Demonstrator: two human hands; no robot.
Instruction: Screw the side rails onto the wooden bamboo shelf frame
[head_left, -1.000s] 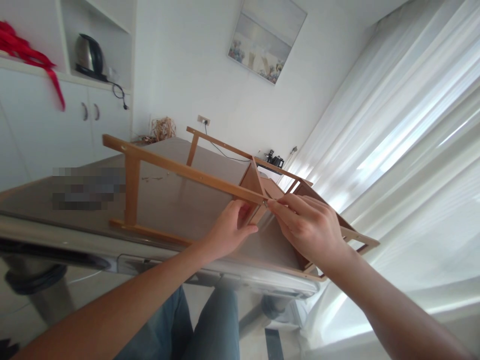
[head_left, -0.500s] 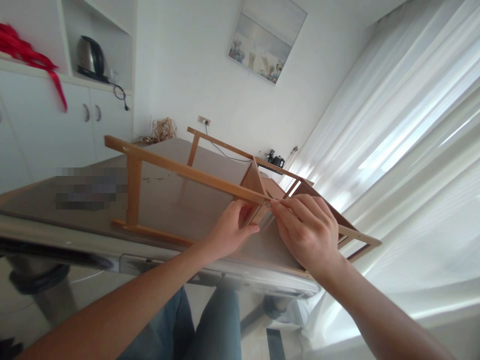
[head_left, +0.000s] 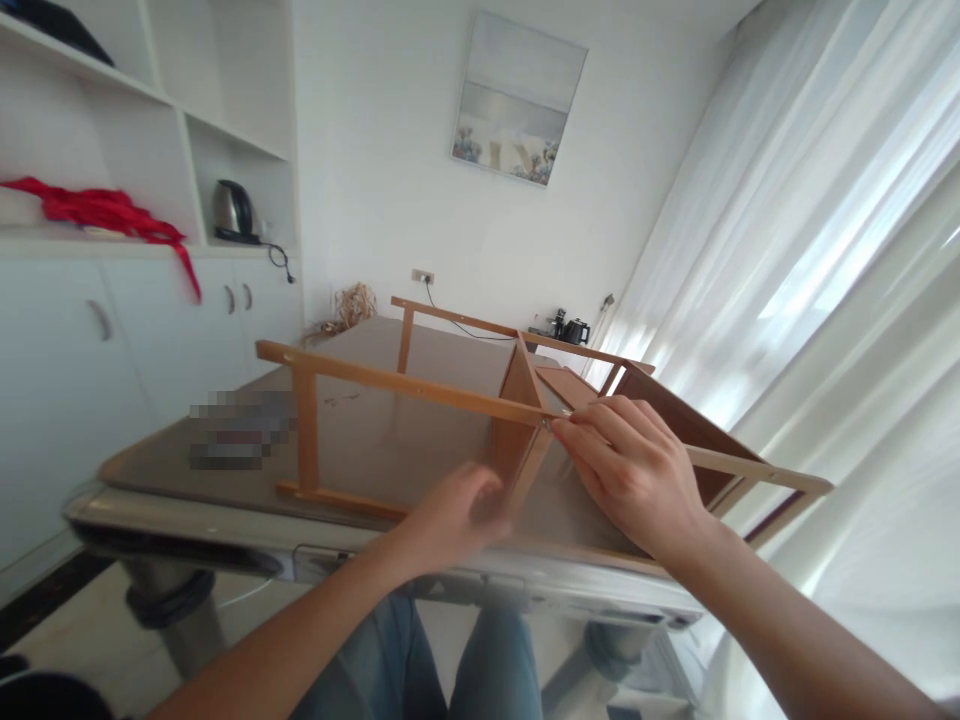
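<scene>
A light wooden shelf frame (head_left: pixel 420 390) lies on its side on the grey-brown table (head_left: pixel 225 500). My right hand (head_left: pixel 630 470) pinches a small shiny metal piece (head_left: pixel 547 424) at the joint where the frame's upper rail meets a brown shelf board (head_left: pixel 510 440); the fingers hide most of the piece. My left hand (head_left: pixel 457 515), blurred by motion, is just in front of that board's lower part. Its thumb and fingers are curved but apart, with nothing visible between them.
A pixelated patch (head_left: pixel 240 430) covers something at the table's left. Dried plant strands (head_left: pixel 352 305) sit at the far corner. Black appliances (head_left: pixel 574 330) stand behind the frame. A kettle (head_left: pixel 232 210) and red cloth (head_left: pixel 105 210) are in the white cabinet; white curtains (head_left: pixel 810 250) hang right.
My left hand has let go of the shelf board and moved down. My right hand stays at the joint. The view has tilted and shifted, showing more of the cabinet.
</scene>
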